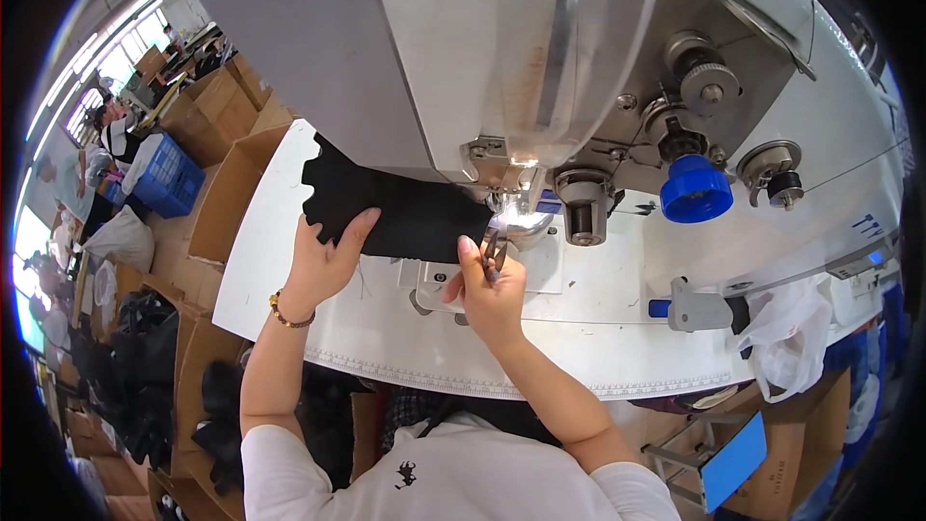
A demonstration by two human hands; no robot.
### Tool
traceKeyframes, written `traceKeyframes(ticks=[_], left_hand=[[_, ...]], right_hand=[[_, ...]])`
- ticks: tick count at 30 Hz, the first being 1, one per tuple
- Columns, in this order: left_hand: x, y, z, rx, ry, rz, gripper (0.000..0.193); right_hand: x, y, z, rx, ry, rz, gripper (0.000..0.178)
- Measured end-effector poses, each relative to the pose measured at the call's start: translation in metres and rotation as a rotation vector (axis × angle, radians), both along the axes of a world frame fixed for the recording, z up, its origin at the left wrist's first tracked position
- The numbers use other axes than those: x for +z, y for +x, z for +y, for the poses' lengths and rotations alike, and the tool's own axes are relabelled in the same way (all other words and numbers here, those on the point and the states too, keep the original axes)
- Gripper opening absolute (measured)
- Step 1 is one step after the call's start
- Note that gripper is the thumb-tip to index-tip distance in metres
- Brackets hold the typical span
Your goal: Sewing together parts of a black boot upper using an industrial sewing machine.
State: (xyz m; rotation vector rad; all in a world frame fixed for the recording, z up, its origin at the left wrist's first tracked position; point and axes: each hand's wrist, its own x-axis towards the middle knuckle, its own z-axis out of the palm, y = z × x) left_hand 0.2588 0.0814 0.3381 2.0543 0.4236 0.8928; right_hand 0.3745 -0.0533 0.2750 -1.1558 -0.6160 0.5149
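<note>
A black fabric piece with a scalloped left edge lies across the front of a white sewing machine, its right end close to the lit needle area. My left hand grips the lower left part of the cloth, thumb on top and fingers underneath. At the cloth's lower right corner, the thumb of my right hand presses on the edge. Dark thread snips are tucked in that same hand, blades pointing up toward the needle area.
The white table has a ruler strip along its front edge. Metal tension dials and a blue knob stick out from the machine. A white plastic bag hangs at the right. Cardboard boxes with black pieces stand at the left.
</note>
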Motion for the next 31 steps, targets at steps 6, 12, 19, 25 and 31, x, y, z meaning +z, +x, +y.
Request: traceKeyframes(ticks=[6,12,19,25,31], left_hand=[[-0.001,0.0,-0.007,0.06,-0.059,0.048,0.011],[-0.01,0.0,-0.015,0.141,-0.051,-0.045,0.014],[-0.029,-0.075,0.018,0.27,-0.324,0.026,0.038],[-0.086,-0.213,0.052,0.677,-0.295,-0.084,0.035],[-0.112,-0.288,0.054,0.927,-0.426,-0.236,0.064]], right_hand=[[0.002,0.002,0.0,-0.035,0.009,0.012,0.034],[0.001,0.001,0.003,-0.073,0.001,0.025,0.037],[-0.017,-0.008,-0.025,0.224,-0.191,-0.032,0.023],[-0.024,-0.009,-0.052,0.224,-0.186,-0.124,0.021],[-0.023,-0.015,-0.035,0.162,-0.286,-0.219,0.021]])
